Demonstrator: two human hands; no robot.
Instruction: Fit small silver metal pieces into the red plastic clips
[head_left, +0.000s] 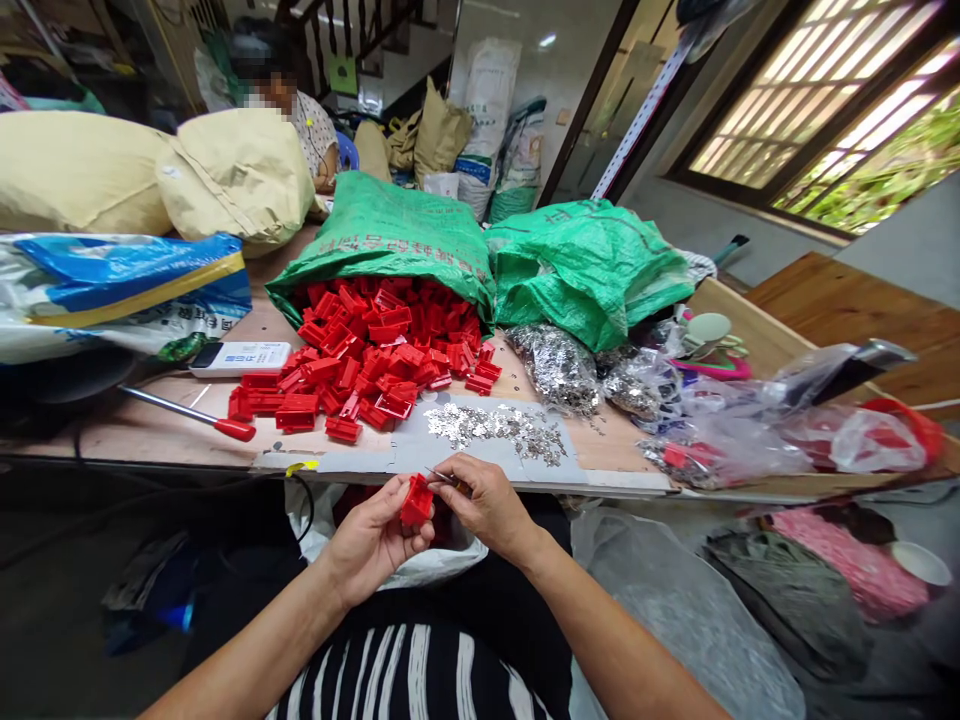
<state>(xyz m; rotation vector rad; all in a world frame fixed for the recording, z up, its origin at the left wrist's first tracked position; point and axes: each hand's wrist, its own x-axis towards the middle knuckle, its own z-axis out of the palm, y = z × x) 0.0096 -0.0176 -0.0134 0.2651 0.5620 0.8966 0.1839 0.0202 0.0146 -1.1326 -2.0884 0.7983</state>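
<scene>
In my left hand (382,530) a small red plastic housing (416,500) is pinched between thumb and fingers, just in front of the table edge. My right hand (480,500) is closed on a thin pointed metal tool (444,479), its tip close to the top of the red housing. Fingers hide most of the tool, so I cannot tell its exact kind. Just beyond my hands, small flat silver metal pieces (495,428) lie spread on a grey sheet (420,452). A heap of similar red housings (360,365) spills out of a green woven sack (405,225).
A lever with a red grip (234,430) and a white box (240,358) are at left. Another green sack (585,260), bags of metal pieces (559,370) and a wooden tray (765,320) stand right. A white bag (442,570) hangs below my hands. Behind the sacks sits a person (315,135).
</scene>
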